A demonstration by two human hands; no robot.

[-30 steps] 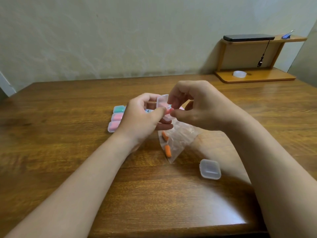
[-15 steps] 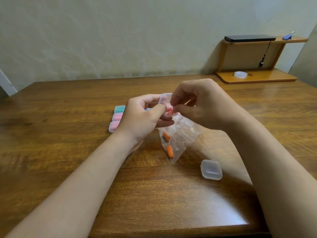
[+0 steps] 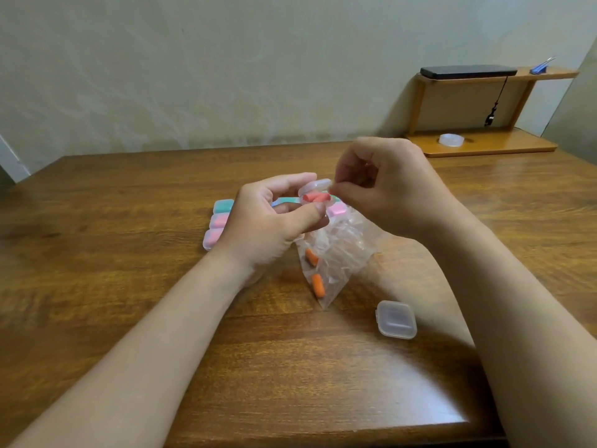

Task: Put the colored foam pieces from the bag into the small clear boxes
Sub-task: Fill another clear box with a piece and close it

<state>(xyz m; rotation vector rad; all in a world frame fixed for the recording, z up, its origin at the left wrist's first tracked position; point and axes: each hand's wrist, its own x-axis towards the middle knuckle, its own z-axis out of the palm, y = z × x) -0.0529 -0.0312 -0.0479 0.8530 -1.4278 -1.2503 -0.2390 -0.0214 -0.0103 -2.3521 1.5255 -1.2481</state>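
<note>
Over the middle of the table [image 3: 122, 202] the left hand [image 3: 271, 221] grips a small clear box [image 3: 314, 186], its lid tipped back and coral foam pieces [image 3: 316, 197] inside; the right hand [image 3: 387, 192], fingers curled, has its fingertips at the lid's edge, pinching or not unclear; below lies the bag [image 3: 342, 247] holding two orange pieces [image 3: 318, 285]; a closed box [image 3: 396, 319] sits toward the near right corner; filled boxes [image 3: 221, 218] line up behind the left hand; a wooden shelf [image 3: 484, 147] stands at the far right corner

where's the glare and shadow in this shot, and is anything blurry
Head view: pale sheen on the table near its front edge; head view: forearm shadows darken the wood beside the closed box; head view: right hand slightly soft, while the held box in the left hand reads clearly.
</note>
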